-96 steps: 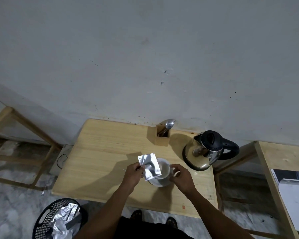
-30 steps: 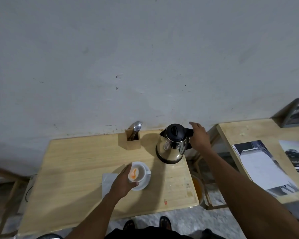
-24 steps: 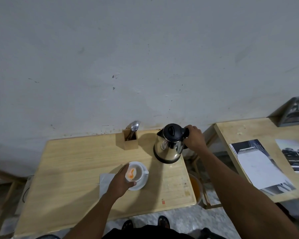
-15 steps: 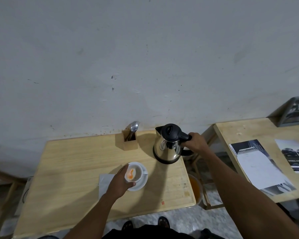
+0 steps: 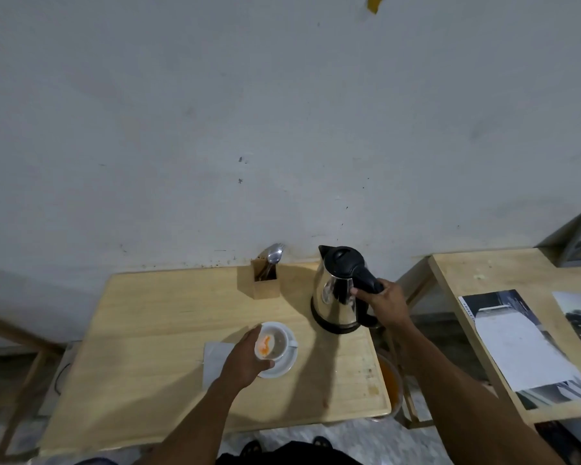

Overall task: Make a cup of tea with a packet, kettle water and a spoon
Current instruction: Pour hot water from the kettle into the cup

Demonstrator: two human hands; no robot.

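Note:
A white cup (image 5: 277,344) holding orange powder stands on a white saucer (image 5: 286,365) near the middle of the wooden table (image 5: 141,330). My left hand (image 5: 245,359) wraps around the cup's left side. My right hand (image 5: 384,303) grips the black handle of the steel kettle (image 5: 336,297), which looks lifted and turned, its spout toward the wall. A spoon (image 5: 273,258) stands in a small wooden holder (image 5: 265,285) at the back edge. A white packet or napkin (image 5: 215,359) lies flat under my left wrist.
A second wooden table (image 5: 493,280) stands to the right with printed sheets (image 5: 517,344) on it. An orange bucket (image 5: 390,384) sits on the floor in the gap between the tables. The wall runs right behind both tables.
My right hand reached the kettle, closed on its handle and swung the kettle round while raising it. My left hand has stayed on the cup. The foil packet has left my left hand.

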